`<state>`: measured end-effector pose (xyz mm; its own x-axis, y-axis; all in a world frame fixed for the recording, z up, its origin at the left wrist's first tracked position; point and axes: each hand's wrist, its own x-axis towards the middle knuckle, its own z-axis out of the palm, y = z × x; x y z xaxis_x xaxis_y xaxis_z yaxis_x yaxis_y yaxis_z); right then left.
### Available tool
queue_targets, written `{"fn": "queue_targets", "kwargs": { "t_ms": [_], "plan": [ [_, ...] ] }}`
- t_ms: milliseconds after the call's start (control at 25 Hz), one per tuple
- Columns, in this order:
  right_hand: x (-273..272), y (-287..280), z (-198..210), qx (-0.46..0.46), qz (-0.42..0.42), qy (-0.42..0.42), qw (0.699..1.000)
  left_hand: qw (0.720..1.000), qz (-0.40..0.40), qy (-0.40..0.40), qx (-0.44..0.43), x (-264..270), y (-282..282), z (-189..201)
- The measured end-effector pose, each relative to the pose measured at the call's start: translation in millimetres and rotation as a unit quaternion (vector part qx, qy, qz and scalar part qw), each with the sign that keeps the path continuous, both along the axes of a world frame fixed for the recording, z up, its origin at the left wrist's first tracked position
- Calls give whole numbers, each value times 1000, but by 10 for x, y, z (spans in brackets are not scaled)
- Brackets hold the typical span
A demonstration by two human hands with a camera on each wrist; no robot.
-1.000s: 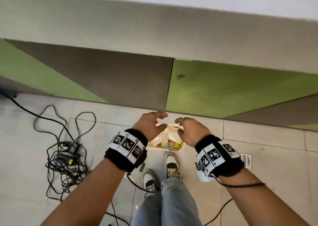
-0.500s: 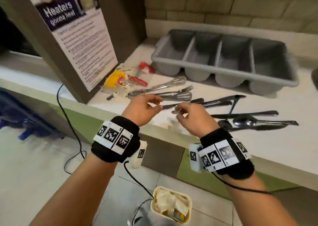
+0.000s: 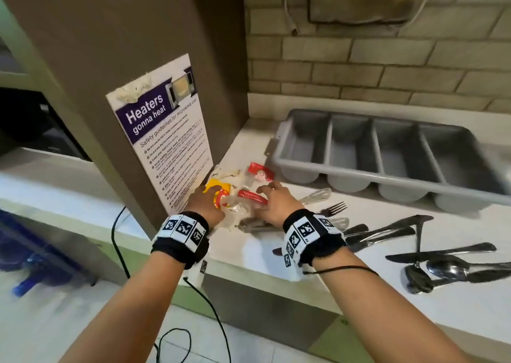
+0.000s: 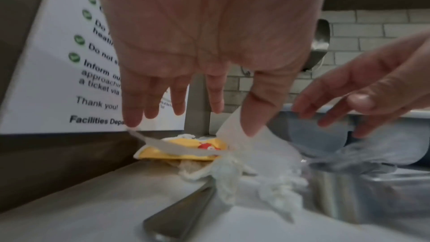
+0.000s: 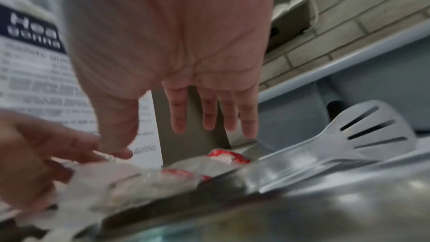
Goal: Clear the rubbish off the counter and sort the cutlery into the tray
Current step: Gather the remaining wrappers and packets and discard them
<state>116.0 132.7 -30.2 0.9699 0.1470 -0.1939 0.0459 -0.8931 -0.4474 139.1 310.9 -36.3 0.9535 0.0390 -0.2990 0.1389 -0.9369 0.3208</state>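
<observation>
A heap of rubbish lies on the white counter by the brown panel: a yellow wrapper, red sachets, clear plastic and crumpled tissue. My left hand hovers over the yellow wrapper with fingers spread and straight. My right hand reaches over the red sachet and plastic, fingers extended, holding nothing. The grey four-slot cutlery tray stands empty behind. Forks, knives and spoons lie scattered at right.
A slotted metal turner and a fork lie just right of the rubbish, partly under it. A microwave safety poster hangs on the brown panel at left. A black cable drops off the counter's front edge.
A second ago both hands were down at the floor bin. The view has risen to the counter, and both hands have moved forward and left onto the rubbish heap.
</observation>
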Motion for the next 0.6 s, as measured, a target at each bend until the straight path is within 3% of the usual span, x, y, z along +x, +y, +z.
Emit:
{"fn": "queue_targets", "kwargs": {
  "t_ms": [160,280,400,600],
  "plan": [
    [311,265,-177,-70,9,87,994,991,-81,78,78,210,101,-232],
    [422,372,-249,-114,31,119,986,989,-98,63,92,264,109,-342],
    [465,350,-274,-30,-8,107,994,995,-97,20,26,301,116,-284],
    [488,284,-273,61,-63,77,993,997,-29,-47,-50,285,184,-239]
  ]
}}
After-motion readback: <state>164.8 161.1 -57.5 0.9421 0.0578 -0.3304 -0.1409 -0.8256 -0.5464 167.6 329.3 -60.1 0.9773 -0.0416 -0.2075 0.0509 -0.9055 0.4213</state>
